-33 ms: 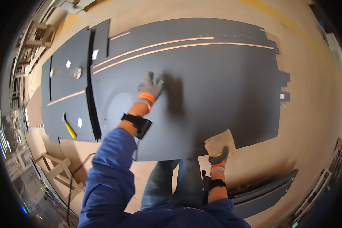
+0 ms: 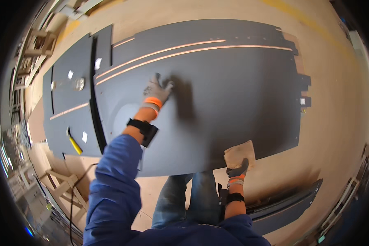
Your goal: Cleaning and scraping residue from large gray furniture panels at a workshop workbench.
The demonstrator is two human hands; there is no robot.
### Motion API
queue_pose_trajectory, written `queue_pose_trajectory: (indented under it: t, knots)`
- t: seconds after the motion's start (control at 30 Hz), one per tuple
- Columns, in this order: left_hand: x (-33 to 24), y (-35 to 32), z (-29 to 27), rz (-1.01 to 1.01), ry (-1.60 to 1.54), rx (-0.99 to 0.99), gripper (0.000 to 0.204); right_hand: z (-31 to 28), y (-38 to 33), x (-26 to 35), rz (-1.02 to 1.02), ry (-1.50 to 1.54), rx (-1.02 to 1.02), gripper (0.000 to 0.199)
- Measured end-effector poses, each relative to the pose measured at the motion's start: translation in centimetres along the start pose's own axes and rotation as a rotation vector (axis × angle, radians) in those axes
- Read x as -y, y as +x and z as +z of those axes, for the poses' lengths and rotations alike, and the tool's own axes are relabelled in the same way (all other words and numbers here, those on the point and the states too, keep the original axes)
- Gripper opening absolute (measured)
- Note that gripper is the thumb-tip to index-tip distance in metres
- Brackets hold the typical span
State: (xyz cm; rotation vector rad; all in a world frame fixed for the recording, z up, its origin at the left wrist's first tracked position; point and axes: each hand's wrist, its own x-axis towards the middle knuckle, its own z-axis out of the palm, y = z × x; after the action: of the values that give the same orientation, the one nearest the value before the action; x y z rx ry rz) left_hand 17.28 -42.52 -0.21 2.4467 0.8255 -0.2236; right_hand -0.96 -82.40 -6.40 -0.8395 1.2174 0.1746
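Pale floor [image 2: 332,135], dark panel [image 2: 238,94], cloth [image 2: 240,152] in the right hand [image 2: 238,167]

Bare-looking floor spreads out around the work, with a yellow line [image 2: 293,12] on its far side. From my end of the feed I see the panel filling the middle, broad and dark grey, its near edge in front of the legs [image 2: 172,201].

I find the cloth at that near edge, right of the legs: its upper part overlaps the panel and its lower part reaches past the edge. The right hand, gloved, grasps it at the side nearest the body. I cannot tell whether the cloth presses on the panel or sits just above it.

The left hand [image 2: 156,89], also gloved, is well apart from the cloth, farther out and to its left. I see its fingers spread, free of any grip. It is over the panel's left half, with a shadow [image 2: 185,100] just to its right; whether it touches the surface I cannot tell.

Beyond that hand, two long copper-coloured strips [image 2: 242,46] lie across the far part of the panel. To the left I have dark boards [image 2: 57,131], bearing a yellow-handled tool [image 2: 75,146]. Nearer the body on that side, a wooden frame [image 2: 72,179] stands.
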Motion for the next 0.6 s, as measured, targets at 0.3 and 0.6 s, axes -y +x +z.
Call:
queue_pose_trajectory:
  t: [0.3, 0.6]
  knots:
    - [-5.3, 13.1, 6.3, 0.4, 0.518, 0.154, 0.084, -12.4, 5.8, -4.5, 0.407, 0.201, -0.068, 0.039]
    - [-0.9, 19.1, 4.9, 0.351, 0.561, 0.361, 0.072, -1.1, 0.6, -0.6, 0.276, 0.344, -0.213, 0.055]
